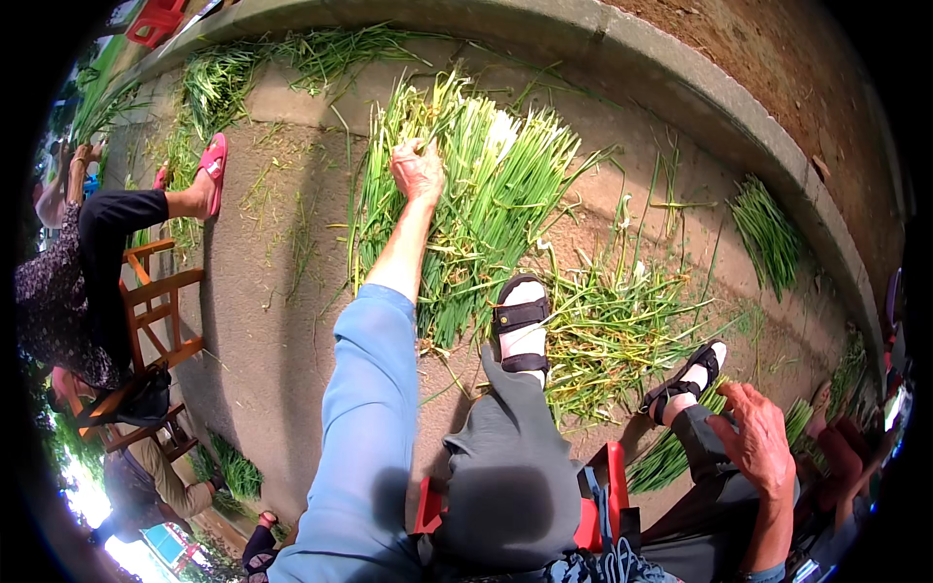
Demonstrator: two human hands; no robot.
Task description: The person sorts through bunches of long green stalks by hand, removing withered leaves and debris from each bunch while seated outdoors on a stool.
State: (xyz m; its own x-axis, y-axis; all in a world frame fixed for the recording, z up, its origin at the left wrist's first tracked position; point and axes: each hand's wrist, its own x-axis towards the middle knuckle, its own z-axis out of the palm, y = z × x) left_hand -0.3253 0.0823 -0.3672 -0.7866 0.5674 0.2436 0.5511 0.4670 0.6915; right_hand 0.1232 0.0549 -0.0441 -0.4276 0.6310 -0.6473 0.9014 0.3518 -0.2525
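Observation:
My left hand (417, 171) reaches over a large pile of long green stalks with pale ends (496, 175), which look like garlic chives or scallions. Its fingers are curled and pinch some leaves at the pile's upper left part; the fingertips are partly hidden. Above my right knee is my right hand (758, 441), fingers spread and bent, holding nothing. Loose yellowed and green trimmings (619, 328) lie heaped between my sandaled feet. A further bundle of green stalks (660, 459) lies beneath my right leg, partly covered.
A concrete curb (678, 65) bends around the far side and right. Beside it rests a neat green bundle (765, 229). At left, a person in pink sandals sits on a wooden chair (157, 306). More people sit at lower left and right. I sit on a red plastic stool (616, 474).

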